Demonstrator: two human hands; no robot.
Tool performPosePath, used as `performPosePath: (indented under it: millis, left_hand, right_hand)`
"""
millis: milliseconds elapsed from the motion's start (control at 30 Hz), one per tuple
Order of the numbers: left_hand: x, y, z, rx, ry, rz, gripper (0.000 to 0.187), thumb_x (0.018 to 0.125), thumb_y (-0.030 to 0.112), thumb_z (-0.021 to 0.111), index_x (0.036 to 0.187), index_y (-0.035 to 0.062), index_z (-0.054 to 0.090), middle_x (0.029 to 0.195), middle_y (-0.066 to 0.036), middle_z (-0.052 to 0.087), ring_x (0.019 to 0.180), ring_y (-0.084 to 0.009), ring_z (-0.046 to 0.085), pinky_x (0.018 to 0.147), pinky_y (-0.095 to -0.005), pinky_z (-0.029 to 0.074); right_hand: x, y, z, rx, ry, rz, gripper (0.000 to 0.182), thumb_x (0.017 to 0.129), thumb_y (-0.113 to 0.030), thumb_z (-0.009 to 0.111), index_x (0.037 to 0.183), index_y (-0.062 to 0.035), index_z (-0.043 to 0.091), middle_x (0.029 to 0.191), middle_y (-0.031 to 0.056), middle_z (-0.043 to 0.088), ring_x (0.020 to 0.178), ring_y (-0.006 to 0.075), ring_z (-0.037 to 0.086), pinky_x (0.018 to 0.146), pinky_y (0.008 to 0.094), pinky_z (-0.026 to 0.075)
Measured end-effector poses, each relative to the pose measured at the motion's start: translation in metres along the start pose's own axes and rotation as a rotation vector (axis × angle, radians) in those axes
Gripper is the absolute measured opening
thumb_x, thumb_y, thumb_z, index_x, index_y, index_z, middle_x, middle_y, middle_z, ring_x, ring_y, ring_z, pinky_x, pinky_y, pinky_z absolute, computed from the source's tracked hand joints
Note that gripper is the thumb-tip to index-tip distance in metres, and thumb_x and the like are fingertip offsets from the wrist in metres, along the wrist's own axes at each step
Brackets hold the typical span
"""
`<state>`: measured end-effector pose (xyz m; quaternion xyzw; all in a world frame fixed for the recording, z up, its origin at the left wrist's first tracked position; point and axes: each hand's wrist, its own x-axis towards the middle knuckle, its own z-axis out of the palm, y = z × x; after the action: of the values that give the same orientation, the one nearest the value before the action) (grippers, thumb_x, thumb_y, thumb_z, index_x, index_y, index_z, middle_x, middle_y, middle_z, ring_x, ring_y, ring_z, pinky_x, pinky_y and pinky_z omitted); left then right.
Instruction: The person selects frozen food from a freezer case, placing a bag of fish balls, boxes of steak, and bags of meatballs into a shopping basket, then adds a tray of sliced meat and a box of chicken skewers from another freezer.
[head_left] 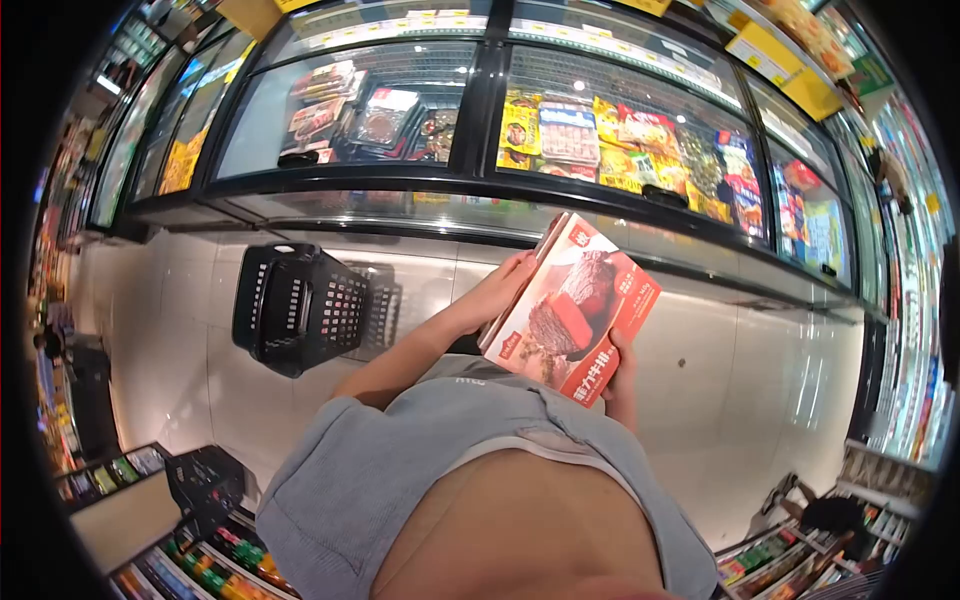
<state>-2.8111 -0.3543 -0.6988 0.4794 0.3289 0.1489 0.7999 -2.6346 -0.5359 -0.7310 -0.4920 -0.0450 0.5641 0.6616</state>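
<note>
Head view shows us holding a flat red meat box (pixel 572 312) in front of our body, above the tiled floor (pixel 740 400) and near the chest freezer (pixel 480 190). Our left hand (pixel 497 292) grips its left edge, and our right hand (pixel 622 375) clasps the lower right corner. We judge it stiff, light cardboard, perhaps cold and slick, best held by opposite edges. A black basket (pixel 298 306) stands left.
</note>
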Motion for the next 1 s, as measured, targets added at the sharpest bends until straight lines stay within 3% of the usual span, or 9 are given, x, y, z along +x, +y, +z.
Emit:
performPosePath:
  millis: [133,233,367,400,633,800,900,933,1000]
  left_hand:
    - [0.000,0.008,-0.019,0.116,0.053,0.025,0.067,0.096,0.047,0.042,0.143,0.0036,0.025,0.129,-0.014,0.048,0.117,-0.0183,0.047,0.098,-0.0297,0.037]
    - [0.003,0.006,-0.056,0.135,0.068,0.116,0.065,0.096,0.046,0.043,0.142,0.0031,0.028,0.128,-0.015,0.050,0.116,-0.0187,0.048,0.097,-0.0311,0.038]
    - [-0.009,0.032,-0.131,0.301,0.073,0.060,0.052,0.096,0.036,0.050,0.135,0.0019,0.041,0.120,-0.011,0.056,0.108,-0.0149,0.053,0.091,-0.0285,0.042]
    - [-0.011,0.034,-0.150,0.379,0.122,0.110,0.048,0.094,0.035,0.053,0.129,0.0017,0.049,0.111,-0.010,0.061,0.099,-0.0154,0.057,0.086,-0.0283,0.045]
    - [-0.003,0.072,-0.254,0.392,0.086,0.174,0.041,0.092,0.030,0.056,0.122,0.0020,0.054,0.103,-0.008,0.063,0.089,-0.0125,0.059,0.081,-0.0271,0.046]
    - [0.021,0.090,-0.288,0.575,0.069,0.308,0.043,0.085,0.032,0.061,0.115,0.0021,0.059,0.094,-0.015,0.065,0.087,-0.0241,0.063,0.077,-0.0330,0.048]
    - [0.035,0.091,-0.309,0.551,0.133,0.249,0.042,0.085,0.033,0.062,0.114,0.0029,0.060,0.094,-0.014,0.065,0.085,-0.0233,0.062,0.077,-0.0320,0.049]
    - [0.035,0.098,-0.314,0.592,0.158,0.183,0.037,0.088,0.026,0.061,0.117,0.0019,0.058,0.100,-0.009,0.064,0.086,-0.0146,0.059,0.079,-0.0276,0.047]
    - [0.043,0.085,-0.329,0.438,0.275,0.150,0.041,0.089,0.026,0.062,0.121,0.0004,0.055,0.103,-0.010,0.063,0.090,-0.0141,0.059,0.082,-0.0281,0.046]
  right_hand:
    - [0.038,-0.015,0.008,0.060,-0.123,0.050,0.049,0.086,-0.031,0.057,0.123,-0.0006,0.044,0.110,0.0124,0.059,0.096,0.0210,0.062,0.082,0.0344,0.052]
    - [0.072,-0.007,0.030,0.074,-0.166,0.067,0.048,0.086,-0.029,0.056,0.123,-0.0005,0.044,0.110,0.0131,0.059,0.098,0.0217,0.061,0.083,0.0351,0.051]
    - [0.112,0.006,0.087,0.054,-0.155,0.018,0.047,0.087,-0.029,0.054,0.123,-0.0003,0.043,0.111,0.0129,0.058,0.098,0.0231,0.060,0.084,0.0362,0.050]
    - [0.124,0.008,0.106,0.063,-0.159,0.005,0.047,0.087,-0.029,0.054,0.124,-0.0002,0.043,0.111,0.0128,0.058,0.098,0.0235,0.060,0.084,0.0365,0.050]
    - [0.193,0.028,0.206,0.150,-0.012,-0.214,0.049,0.090,-0.033,0.049,0.128,-0.0042,0.040,0.117,0.0119,0.055,0.102,0.0239,0.058,0.086,0.0377,0.049]
    - [0.239,0.017,0.225,0.181,0.147,-0.430,0.048,0.090,-0.034,0.047,0.128,-0.0047,0.041,0.120,0.0094,0.054,0.108,0.0222,0.056,0.090,0.0377,0.047]
    - [0.272,0.005,0.203,0.175,0.249,-0.485,0.048,0.090,-0.035,0.048,0.127,-0.0050,0.043,0.119,0.0085,0.055,0.108,0.0217,0.056,0.090,0.0376,0.048]
    - [0.276,-0.001,0.205,0.198,0.261,-0.490,0.047,0.090,-0.035,0.048,0.126,-0.0053,0.044,0.118,0.0082,0.055,0.107,0.0216,0.056,0.090,0.0381,0.048]
    - [0.297,-0.009,0.168,0.109,0.294,-0.393,0.051,0.086,-0.044,0.052,0.125,-0.0110,0.046,0.114,0.0052,0.059,0.102,0.0195,0.059,0.083,0.0359,0.050]
